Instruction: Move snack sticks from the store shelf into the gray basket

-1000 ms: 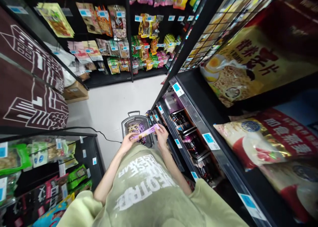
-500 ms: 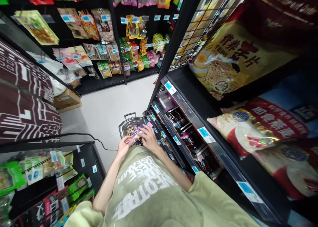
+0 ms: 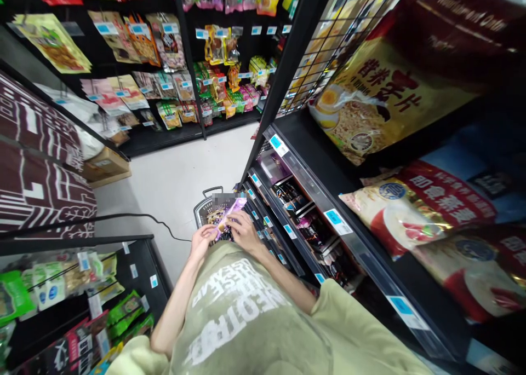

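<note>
Over the basket (image 3: 204,209), the right hand (image 3: 243,228) has slid along the purple packet (image 3: 228,213), both hands' fingers pinching it, so it remains unplaced.

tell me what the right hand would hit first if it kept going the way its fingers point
The right hand points forward and down over the purple packet it holds with the left hand; beyond that, probably the black basket on the floor, though depth is unclear.

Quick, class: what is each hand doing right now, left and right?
Left hand: closed on one end of the purple packet.
Right hand: fingers closed over the same packet, above the basket.
</note>
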`<state>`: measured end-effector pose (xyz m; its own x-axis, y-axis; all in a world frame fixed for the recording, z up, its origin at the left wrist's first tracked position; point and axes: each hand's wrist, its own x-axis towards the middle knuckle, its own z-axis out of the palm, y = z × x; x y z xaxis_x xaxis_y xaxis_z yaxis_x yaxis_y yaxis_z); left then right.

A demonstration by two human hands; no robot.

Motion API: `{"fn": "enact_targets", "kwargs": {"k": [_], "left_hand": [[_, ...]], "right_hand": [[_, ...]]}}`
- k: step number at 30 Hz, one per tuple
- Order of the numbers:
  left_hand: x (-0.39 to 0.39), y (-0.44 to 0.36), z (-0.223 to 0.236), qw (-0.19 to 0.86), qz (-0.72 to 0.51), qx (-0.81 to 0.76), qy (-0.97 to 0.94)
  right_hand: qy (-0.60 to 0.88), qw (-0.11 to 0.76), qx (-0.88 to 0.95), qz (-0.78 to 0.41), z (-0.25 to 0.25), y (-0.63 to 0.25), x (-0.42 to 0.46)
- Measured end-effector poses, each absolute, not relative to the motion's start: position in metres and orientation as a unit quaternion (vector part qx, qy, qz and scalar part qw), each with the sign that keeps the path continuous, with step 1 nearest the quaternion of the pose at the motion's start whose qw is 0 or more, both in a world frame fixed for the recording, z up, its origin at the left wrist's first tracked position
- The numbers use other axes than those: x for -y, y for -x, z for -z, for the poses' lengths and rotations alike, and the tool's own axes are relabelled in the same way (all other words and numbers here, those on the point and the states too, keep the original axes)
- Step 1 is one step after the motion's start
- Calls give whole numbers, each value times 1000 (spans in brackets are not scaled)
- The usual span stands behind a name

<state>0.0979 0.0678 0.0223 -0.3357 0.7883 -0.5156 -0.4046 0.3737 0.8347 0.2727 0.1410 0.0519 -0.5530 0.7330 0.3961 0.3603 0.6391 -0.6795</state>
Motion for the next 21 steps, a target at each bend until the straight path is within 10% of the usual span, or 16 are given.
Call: {"fn": "enact_targets", "kwargs": {"k": [21], "left_hand": [[-48, -101, -38, 543, -482, -589, -353]], "right_hand": [[454, 235, 649, -563, -51, -262, -115]]}}
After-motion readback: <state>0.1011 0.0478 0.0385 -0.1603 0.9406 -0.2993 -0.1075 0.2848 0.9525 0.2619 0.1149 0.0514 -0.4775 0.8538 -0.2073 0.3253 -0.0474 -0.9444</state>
